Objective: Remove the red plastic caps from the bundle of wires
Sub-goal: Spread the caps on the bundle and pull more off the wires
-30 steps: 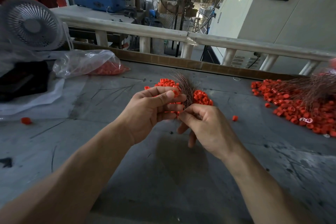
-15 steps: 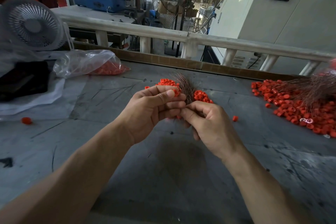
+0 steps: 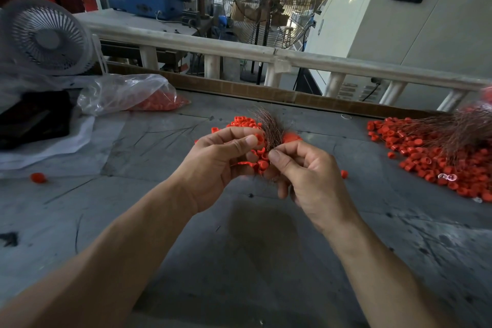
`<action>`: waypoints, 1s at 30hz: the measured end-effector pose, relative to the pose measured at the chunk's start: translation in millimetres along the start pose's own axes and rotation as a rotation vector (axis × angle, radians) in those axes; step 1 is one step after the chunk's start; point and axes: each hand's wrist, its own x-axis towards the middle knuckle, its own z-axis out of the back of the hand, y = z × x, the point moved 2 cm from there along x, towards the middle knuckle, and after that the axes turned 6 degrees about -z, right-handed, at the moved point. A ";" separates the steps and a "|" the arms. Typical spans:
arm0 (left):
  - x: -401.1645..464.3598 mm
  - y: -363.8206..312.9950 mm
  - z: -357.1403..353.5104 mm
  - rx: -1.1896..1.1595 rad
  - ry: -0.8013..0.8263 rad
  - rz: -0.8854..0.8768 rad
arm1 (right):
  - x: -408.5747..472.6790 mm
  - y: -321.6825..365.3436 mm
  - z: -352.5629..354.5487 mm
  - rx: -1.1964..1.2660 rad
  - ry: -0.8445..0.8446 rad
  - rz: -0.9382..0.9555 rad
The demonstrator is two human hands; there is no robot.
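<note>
My hands [image 3: 266, 168] hide the lower end of the wires [image 3: 270, 128] and some caps [image 3: 262, 160]. The right pile [image 3: 439, 160] runs off the frame edge. The caps in the bag [image 3: 125, 93] blur behind plastic.

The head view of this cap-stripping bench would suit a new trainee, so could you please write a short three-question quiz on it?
1. True or false: the left hand holds the bundle of wires above the table.
2. What is in the clear plastic bag at far left: A) red caps, B) screws, C) wire offcuts?
3. Fill in: a single loose red cap lies near the table's ____ edge.

Key: 1 true. 2 A. 3 left. The right hand pinches at the bundle too.
</note>
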 end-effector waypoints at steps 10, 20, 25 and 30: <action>0.1 1.3 -1.8 -0.052 0.009 0.028 | -0.4 1.1 -0.7 0.016 -0.014 0.010; 0.8 3.0 -2.6 -0.054 0.050 0.026 | -1.0 2.8 -0.6 0.038 -0.021 0.028; 0.4 3.0 -1.9 -0.034 0.048 0.022 | -0.7 2.6 -0.7 0.045 -0.020 0.038; 0.9 3.0 -0.6 0.010 0.053 0.009 | -0.5 2.3 -0.5 0.012 -0.018 0.055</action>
